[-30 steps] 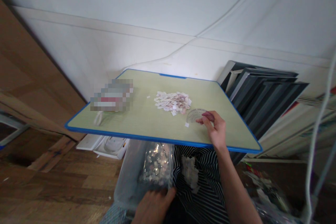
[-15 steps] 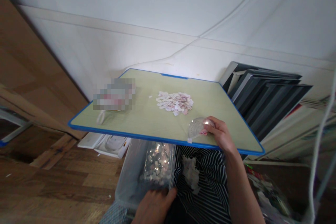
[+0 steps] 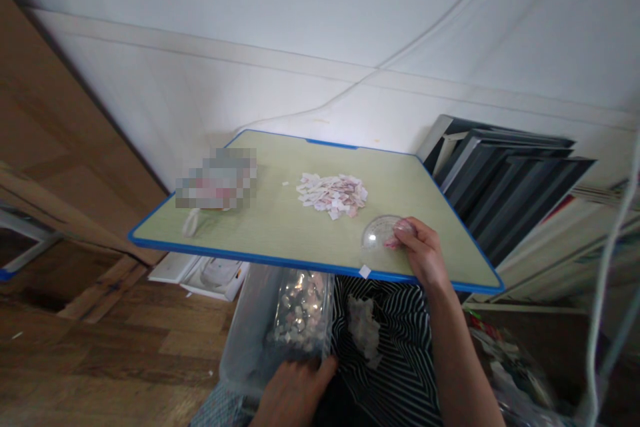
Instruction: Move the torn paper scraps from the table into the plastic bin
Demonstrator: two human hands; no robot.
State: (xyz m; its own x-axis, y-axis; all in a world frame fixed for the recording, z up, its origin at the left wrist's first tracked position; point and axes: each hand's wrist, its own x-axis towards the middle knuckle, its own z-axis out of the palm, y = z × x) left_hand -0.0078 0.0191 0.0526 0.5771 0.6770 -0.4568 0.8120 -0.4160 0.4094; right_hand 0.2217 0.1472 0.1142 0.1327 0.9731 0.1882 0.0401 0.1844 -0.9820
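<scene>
My right hand [image 3: 423, 250] is closed on the edge of a clear round plastic lid-like disc [image 3: 376, 240], held over the front right of a small blue-edged table. Something pinkish shows through the plastic by the fingertips. Just below the disc, a small white paper piece [image 3: 365, 271] is at the table's front edge. Beyond it lies a heap of pale paper scraps [image 3: 333, 193]. Down at the bottom, my left hand [image 3: 295, 390] is closed over the near rim of a translucent plastic tub [image 3: 250, 340]. In the tub is a shiny clear bag [image 3: 300, 307] of small pieces.
The blue-edged table [image 3: 270, 230] stands against the wall. A blurred-out item [image 3: 217, 180] sits at its left. Dark panels [image 3: 510, 187] lean at the right. Striped cloth [image 3: 400, 347] with white scraps is below, and an open white box [image 3: 220, 277] lies on the floor.
The disc in my right hand has tilted, showing more of its round face. The small paper piece has shifted slightly right and down. My left hand stays at the tub's rim.
</scene>
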